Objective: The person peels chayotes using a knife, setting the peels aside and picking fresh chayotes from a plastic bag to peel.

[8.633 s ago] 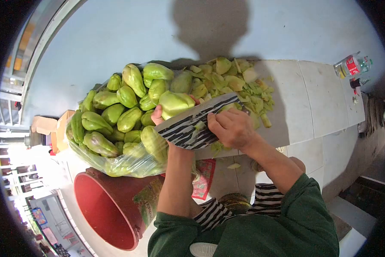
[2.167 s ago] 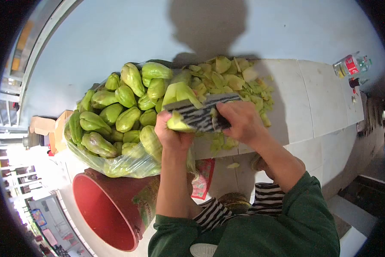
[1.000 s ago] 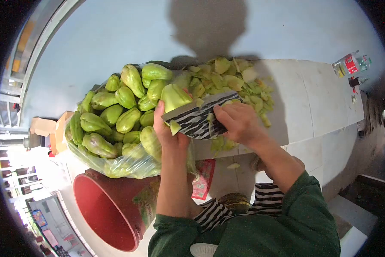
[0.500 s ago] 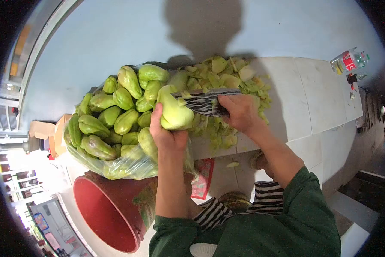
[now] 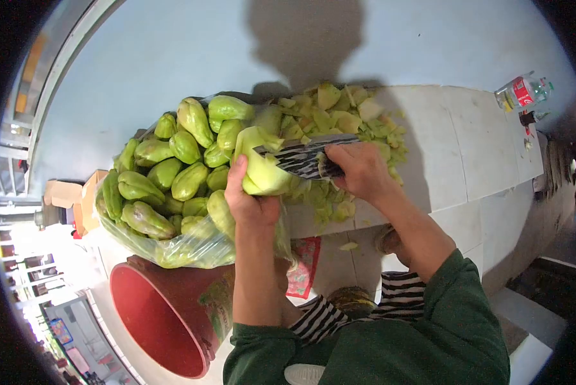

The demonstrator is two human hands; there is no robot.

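Observation:
A pale, peeled chayote (image 5: pixel 262 176) is gripped in my left hand (image 5: pixel 249 204), the thumb along its left side. My right hand (image 5: pixel 360 168) is closed around the handle end of a knife (image 5: pixel 301 158) with a black-and-white striped blade. The blade's left end sits against the chayote's upper right side, where a cut piece stands away from the flesh. Left of my hands, many unpeeled green chayotes (image 5: pixel 188 181) fill a clear plastic bag (image 5: pixel 201 240). Behind the knife lies a heap of peelings and cut bits (image 5: pixel 339 115).
The pale tiled ledge (image 5: pixel 439 151) runs along a light blue wall (image 5: pixel 172 51). On its far right lies a plastic bottle with a red label (image 5: pixel 524 92). Below the bag, a red bucket (image 5: pixel 153 321) is tipped on its side on the floor. A cardboard box (image 5: pixel 86 199) stands at left.
The knife has turned a little and its blade has moved down and deeper along the chayote. The cut piece now lifts further from it. My left hand has barely moved.

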